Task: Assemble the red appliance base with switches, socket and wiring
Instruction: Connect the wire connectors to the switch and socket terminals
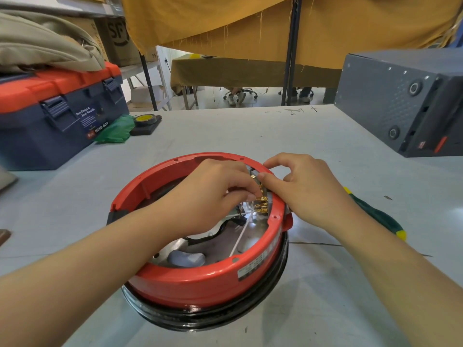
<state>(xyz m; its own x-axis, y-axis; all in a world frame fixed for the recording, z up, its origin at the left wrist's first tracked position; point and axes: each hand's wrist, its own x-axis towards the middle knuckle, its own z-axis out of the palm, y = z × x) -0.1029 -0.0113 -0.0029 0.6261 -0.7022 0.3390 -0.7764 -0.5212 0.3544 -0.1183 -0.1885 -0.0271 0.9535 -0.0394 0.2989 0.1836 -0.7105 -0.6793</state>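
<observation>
2 hands (258, 194) at 1 red base (200, 281); perhaps 3 brass terminals (261, 204)

Open table (250, 131) lies beyond the red base (200, 281); toolbox (50, 116) blocks left, grey case (390, 101) right.

Left arm: reached in from the lower left, forearm bare, wrist roughly straight.
Left hand (213, 194): knuckles up, fingers curled down, thumb and fingertips pinched together on a small brass piece.
Right arm: came in from the lower right, forearm bare.
Right hand (304, 186): palm down, fingers bent; index fingertip and thumb tip nearly met, close to the left fingertips.
</observation>
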